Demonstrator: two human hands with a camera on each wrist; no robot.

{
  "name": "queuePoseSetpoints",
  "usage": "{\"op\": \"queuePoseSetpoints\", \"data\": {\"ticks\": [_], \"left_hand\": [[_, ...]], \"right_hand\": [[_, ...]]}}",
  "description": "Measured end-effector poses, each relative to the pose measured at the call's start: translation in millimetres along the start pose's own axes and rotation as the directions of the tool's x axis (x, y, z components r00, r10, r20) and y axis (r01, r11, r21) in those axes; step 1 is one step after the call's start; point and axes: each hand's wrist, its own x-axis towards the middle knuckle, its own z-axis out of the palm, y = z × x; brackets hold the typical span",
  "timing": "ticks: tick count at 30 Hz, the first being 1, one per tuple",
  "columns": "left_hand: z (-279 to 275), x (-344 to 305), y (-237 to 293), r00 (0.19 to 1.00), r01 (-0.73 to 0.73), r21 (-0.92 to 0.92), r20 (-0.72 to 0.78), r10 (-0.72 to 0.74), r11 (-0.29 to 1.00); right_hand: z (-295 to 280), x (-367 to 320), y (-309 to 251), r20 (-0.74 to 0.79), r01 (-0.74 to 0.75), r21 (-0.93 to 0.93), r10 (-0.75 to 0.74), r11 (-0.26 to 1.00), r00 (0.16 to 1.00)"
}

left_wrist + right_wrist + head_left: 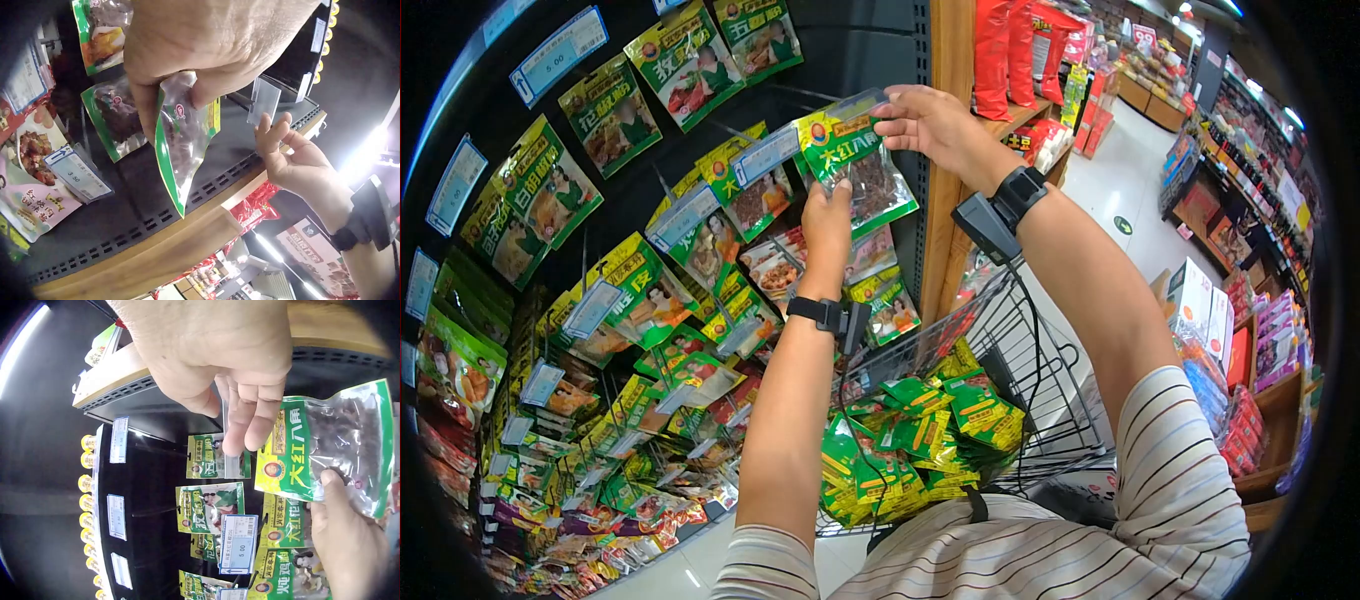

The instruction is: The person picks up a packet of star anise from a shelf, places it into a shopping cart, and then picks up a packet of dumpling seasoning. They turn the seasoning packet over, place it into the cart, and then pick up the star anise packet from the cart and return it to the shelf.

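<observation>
My left hand (828,232) grips a green and yellow packet of star anise (878,195) by its lower part, thumb across the front. Dark brown pieces show through its clear window. In the left wrist view the packet (178,140) appears edge-on between thumb and fingers. My right hand (940,128) is raised at the packet's top right corner, fingers loosely bent. Beside its fingertips is a clear plastic tag holder (265,102) at the end of a shelf hook. In the right wrist view, the fingers overlap that holder (232,464) and hang near the packet's printed top.
More spice packets (690,62) hang on hooks to the left, with price tags (558,55) in front. A wire shopping cart (1055,385) below holds many green and yellow packets (920,430). A wooden shelf post (950,70) stands at the right, beside red bags (992,60).
</observation>
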Motion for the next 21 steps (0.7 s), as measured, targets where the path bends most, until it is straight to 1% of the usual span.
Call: {"op": "queuePoseSetpoints", "data": {"ticks": [1,4,7,8,11,13,14,15,17,19,20,21], "left_hand": [[0.0,0.7,-1.3,1.000,-0.007,0.020,0.008,0.007,1.000],[1.7,4.0,-4.6,0.999,-0.037,0.032,-0.033,0.038,0.999],[-3.3,14.1,-2.6,0.997,0.063,0.244,-0.052,-0.052,0.968],[-0.1,13.1,-2.2,0.994,0.004,0.123,-0.112,0.010,0.992],[-3.7,36.1,-26.7,0.987,0.041,0.199,-0.158,-0.009,0.979],[-8.9,34.7,-24.2,0.991,-0.009,0.285,-0.122,0.045,0.958],[-13.2,38.7,-34.3,0.997,-0.014,0.297,-0.071,0.037,0.955],[-15.0,34.0,-32.2,0.998,-0.029,0.284,-0.043,0.043,0.958],[-22.1,24.5,-27.2,0.999,-0.038,0.302,0.014,0.035,0.953],[-26.6,22.6,-46.9,0.999,0.015,0.221,0.048,-0.026,0.975],[-30.3,25.5,-56.2,0.997,0.036,0.178,0.063,-0.048,0.983],[-32.0,22.0,-49.9,0.994,0.089,0.106,0.061,-0.096,0.990]], "right_hand": [[-0.9,-0.1,1.1,0.005,-0.003,0.003,0.003,1.000,1.000],[-3.7,1.4,6.1,0.012,0.014,0.022,-0.015,1.000,1.000],[-3.6,-5.1,9.2,0.028,0.022,0.022,-0.022,1.000,0.999],[-3.4,-8.4,9.9,0.037,0.014,0.021,-0.015,1.000,0.999],[-2.2,-20.8,14.7,0.053,0.003,0.009,-0.004,1.000,0.999],[-3.0,-27.9,19.8,0.052,0.013,-0.009,-0.012,1.000,0.999],[-4.5,-31.8,22.7,0.050,0.006,-0.031,-0.005,1.000,0.999],[-11.1,-34.2,29.2,0.101,0.026,-0.011,-0.025,1.000,0.995],[-11.3,-49.0,35.1,0.081,0.029,-0.020,-0.027,0.999,0.996],[-13.9,-63.2,43.2,0.069,-0.035,0.014,0.034,0.999,0.997],[-13.7,-72.9,48.5,0.035,-0.069,0.025,0.068,0.997,0.997],[-13.9,-84.3,54.4,0.019,-0.096,0.032,0.096,0.995,0.995]]}}
